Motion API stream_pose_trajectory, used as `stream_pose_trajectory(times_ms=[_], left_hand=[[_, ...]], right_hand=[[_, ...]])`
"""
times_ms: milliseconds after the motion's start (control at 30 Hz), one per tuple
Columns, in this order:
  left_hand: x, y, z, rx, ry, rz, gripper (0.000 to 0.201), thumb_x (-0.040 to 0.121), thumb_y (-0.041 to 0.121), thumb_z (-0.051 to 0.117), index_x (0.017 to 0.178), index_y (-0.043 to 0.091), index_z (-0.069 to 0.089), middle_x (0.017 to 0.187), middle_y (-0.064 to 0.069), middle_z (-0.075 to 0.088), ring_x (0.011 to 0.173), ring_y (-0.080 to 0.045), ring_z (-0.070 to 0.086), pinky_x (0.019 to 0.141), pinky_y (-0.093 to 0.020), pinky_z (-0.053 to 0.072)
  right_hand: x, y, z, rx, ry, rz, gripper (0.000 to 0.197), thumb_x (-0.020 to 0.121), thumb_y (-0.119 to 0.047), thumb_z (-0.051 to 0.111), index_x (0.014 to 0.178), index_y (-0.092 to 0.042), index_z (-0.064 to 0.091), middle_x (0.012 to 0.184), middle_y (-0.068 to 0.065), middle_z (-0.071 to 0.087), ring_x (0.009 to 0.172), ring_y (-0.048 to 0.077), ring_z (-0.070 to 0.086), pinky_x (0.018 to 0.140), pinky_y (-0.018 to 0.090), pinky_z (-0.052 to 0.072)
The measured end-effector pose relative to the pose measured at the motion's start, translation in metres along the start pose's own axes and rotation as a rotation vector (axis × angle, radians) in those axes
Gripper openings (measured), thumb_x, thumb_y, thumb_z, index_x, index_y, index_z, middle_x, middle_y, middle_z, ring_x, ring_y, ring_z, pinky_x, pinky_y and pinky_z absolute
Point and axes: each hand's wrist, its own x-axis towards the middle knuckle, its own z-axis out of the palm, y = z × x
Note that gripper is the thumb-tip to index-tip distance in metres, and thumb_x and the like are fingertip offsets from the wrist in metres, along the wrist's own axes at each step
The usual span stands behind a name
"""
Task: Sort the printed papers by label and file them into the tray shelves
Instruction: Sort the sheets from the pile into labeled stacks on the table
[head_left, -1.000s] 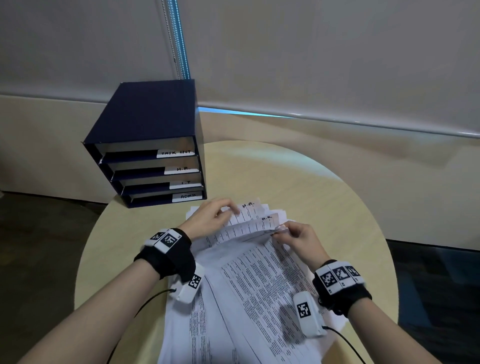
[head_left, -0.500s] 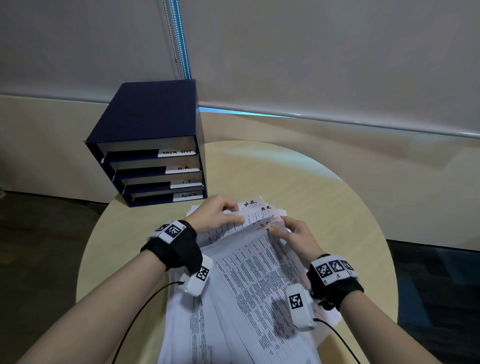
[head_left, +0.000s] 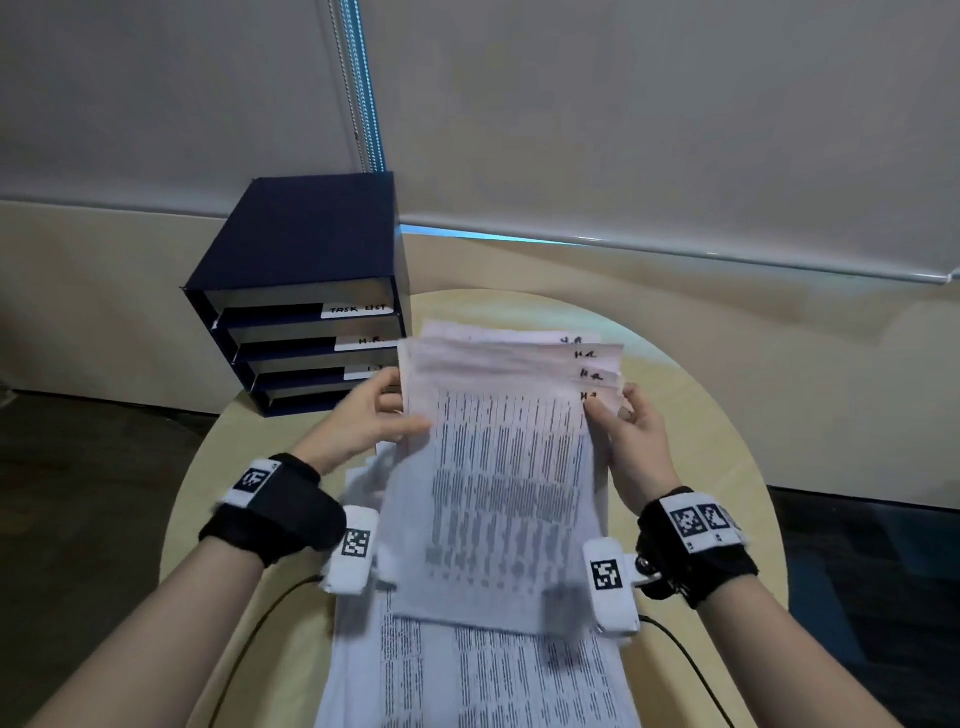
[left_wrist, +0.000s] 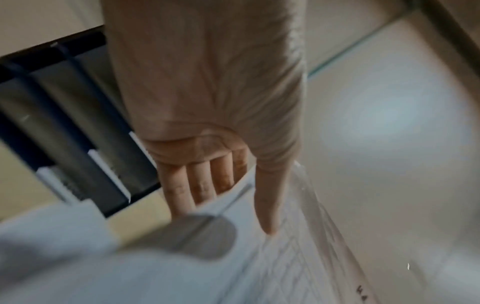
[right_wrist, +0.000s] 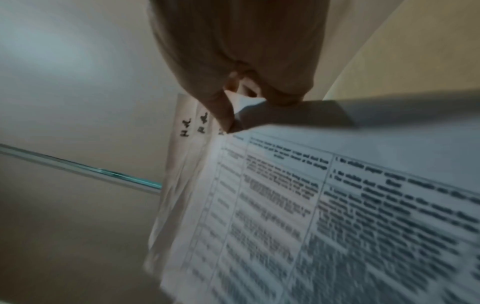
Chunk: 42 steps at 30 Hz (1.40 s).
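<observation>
A sheaf of several printed papers (head_left: 498, 467), fanned so the handwritten "H.R." labels show at their top right corners, is lifted above the table. My left hand (head_left: 374, 415) pinches its left edge, thumb on top and fingers underneath (left_wrist: 205, 185). My right hand (head_left: 631, 436) pinches the right edge near the labels (right_wrist: 193, 125). The dark blue tray shelf unit (head_left: 311, 291) stands at the back left, its shelves tagged "TASK LIST", "H.R." and two partly hidden labels. More printed papers (head_left: 488, 680) lie flat on the table beneath.
The round light wood table (head_left: 691, 415) has bare surface to the right and behind the papers. A beige wall and a window blind with a bead chain (head_left: 353, 83) rise behind. Dark floor lies to the left and right of the table.
Both hands have lifted the H.R.-labelled sheets off the pile and raised them upright; before, they were fingering the top corners of the flat stack.
</observation>
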Motion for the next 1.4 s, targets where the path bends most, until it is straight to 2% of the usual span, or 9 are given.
stream_pose_trajectory(times_ms=[267,367,500,633,767,1000,1167,1300,1400], left_hand=[[-0.030,0.019,0.060,-0.197,0.509,0.299,0.027,0.099,0.013,0.048,0.125,0.019,0.050,0.120,0.005,0.063,0.111,-0.007,0.061,0.093,-0.024,0.051],[-0.041,0.004,0.081,-0.064,0.539,0.354,0.030,0.102,0.020,0.040,0.117,0.046,0.035,0.118,0.011,0.058,0.104,-0.009,0.060,0.088,-0.025,0.049],[-0.037,-0.037,0.092,-0.068,0.522,0.254,0.040,0.098,0.027,0.051,0.124,0.047,0.027,0.127,0.027,0.047,0.118,-0.008,0.054,0.099,-0.031,0.042],[-0.019,-0.060,0.084,-0.399,0.534,0.075,0.023,0.091,0.024,0.063,0.110,0.026,0.050,0.110,0.009,0.066,0.113,-0.022,0.061,0.092,-0.034,0.050],[-0.006,-0.071,0.082,-0.500,0.501,-0.022,0.043,0.078,0.040,0.070,0.117,0.031,0.055,0.123,0.001,0.064,0.117,-0.020,0.059,0.105,-0.047,0.042],[0.007,-0.083,0.093,-0.575,0.640,-0.077,0.049,0.096,0.020,0.054,0.143,0.014,0.039,0.131,0.006,0.049,0.123,-0.014,0.045,0.104,-0.027,0.031],[0.017,-0.092,0.106,-0.405,0.674,-0.131,0.021,0.080,0.050,0.047,0.100,0.044,0.044,0.118,0.001,0.056,0.116,-0.028,0.052,0.101,-0.046,0.041],[0.032,-0.121,0.116,-0.235,0.598,-0.235,0.075,0.071,0.072,0.044,0.135,0.038,0.024,0.147,-0.008,0.039,0.129,-0.031,0.044,0.109,-0.054,0.033],[0.039,-0.124,0.117,-0.214,0.592,-0.286,0.078,0.086,0.062,0.045,0.150,0.027,0.018,0.154,-0.007,0.032,0.140,-0.028,0.032,0.115,-0.049,0.026]], right_hand=[[-0.031,-0.038,0.036,0.221,0.007,-0.180,0.046,0.082,0.006,0.060,0.117,-0.020,0.048,0.095,0.004,0.067,0.083,0.017,0.064,0.074,0.036,0.053],[-0.042,-0.029,0.039,0.094,-0.054,-0.194,0.034,0.082,-0.002,0.064,0.105,-0.026,0.056,0.098,0.001,0.061,0.090,0.016,0.057,0.081,0.035,0.049],[-0.041,0.002,0.037,-0.056,-0.094,-0.039,0.032,0.080,-0.006,0.067,0.105,-0.023,0.057,0.110,0.002,0.063,0.102,0.016,0.060,0.082,0.026,0.050],[-0.023,0.026,0.029,-0.032,-0.028,0.181,0.034,0.078,-0.015,0.068,0.111,-0.008,0.061,0.108,0.011,0.066,0.101,0.027,0.059,0.093,0.050,0.044],[-0.010,0.037,0.033,0.063,-0.033,0.277,0.062,0.064,-0.027,0.069,0.119,-0.007,0.051,0.106,0.013,0.063,0.096,0.028,0.058,0.087,0.052,0.045],[0.000,0.045,0.038,0.015,0.012,0.267,0.026,0.081,-0.015,0.057,0.105,-0.007,0.060,0.094,0.011,0.059,0.084,0.025,0.054,0.074,0.036,0.045],[-0.004,0.056,0.041,0.046,0.066,0.249,0.026,0.071,-0.015,0.053,0.097,-0.009,0.054,0.091,0.012,0.056,0.083,0.025,0.053,0.072,0.035,0.044],[-0.004,0.076,0.035,-0.191,0.091,0.281,0.026,0.087,-0.004,0.048,0.111,-0.010,0.040,0.106,0.014,0.053,0.082,0.016,0.052,0.064,0.030,0.043],[-0.003,0.090,0.038,-0.233,0.169,0.304,0.026,0.089,0.004,0.044,0.111,-0.009,0.039,0.094,0.011,0.055,0.078,0.019,0.054,0.061,0.029,0.045]])
